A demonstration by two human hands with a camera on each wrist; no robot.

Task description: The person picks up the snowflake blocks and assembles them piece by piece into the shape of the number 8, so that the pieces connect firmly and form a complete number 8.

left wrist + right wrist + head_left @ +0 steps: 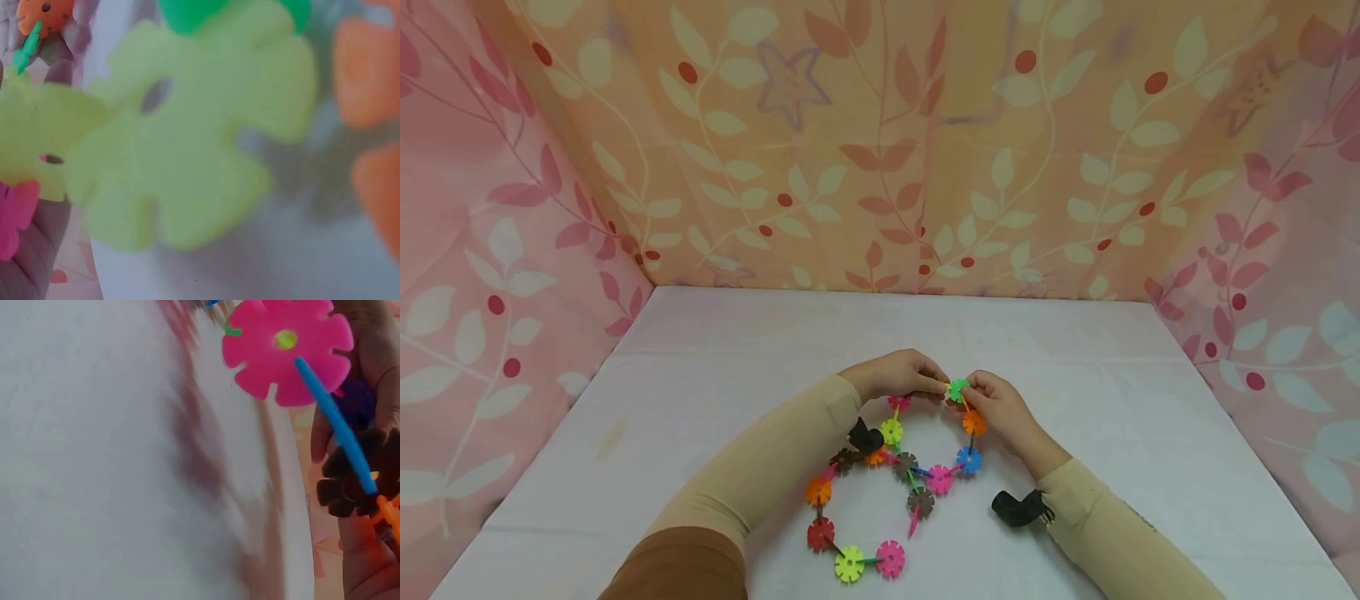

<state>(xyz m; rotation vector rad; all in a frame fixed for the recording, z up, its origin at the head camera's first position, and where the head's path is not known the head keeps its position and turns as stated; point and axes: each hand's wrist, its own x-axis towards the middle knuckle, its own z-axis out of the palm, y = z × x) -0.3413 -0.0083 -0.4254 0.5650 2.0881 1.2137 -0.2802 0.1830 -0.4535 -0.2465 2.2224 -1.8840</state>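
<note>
Notched plastic interlocking discs form a linked chain in two loops on the table. In the head view, a green disc (958,390) tops the upper loop, between both hands. My left hand (904,375) pinches the chain just left of it; its fingers hide the piece held. My right hand (1002,407) pinches the chain at the green disc's right side, above an orange disc (973,422). Close to the left wrist camera is a blurred yellow-green disc (194,125). The right wrist view has a pink disc (256,362) joined to an edge-on blue disc (337,428).
The lower loop holds a red disc (821,534), a yellow disc (849,564) and a pink disc (891,559), with a gap beside the last. Black wrist cameras (1018,508) hang near the chain. A white cloth (737,350) covers the table; patterned curtains (880,150) surround it.
</note>
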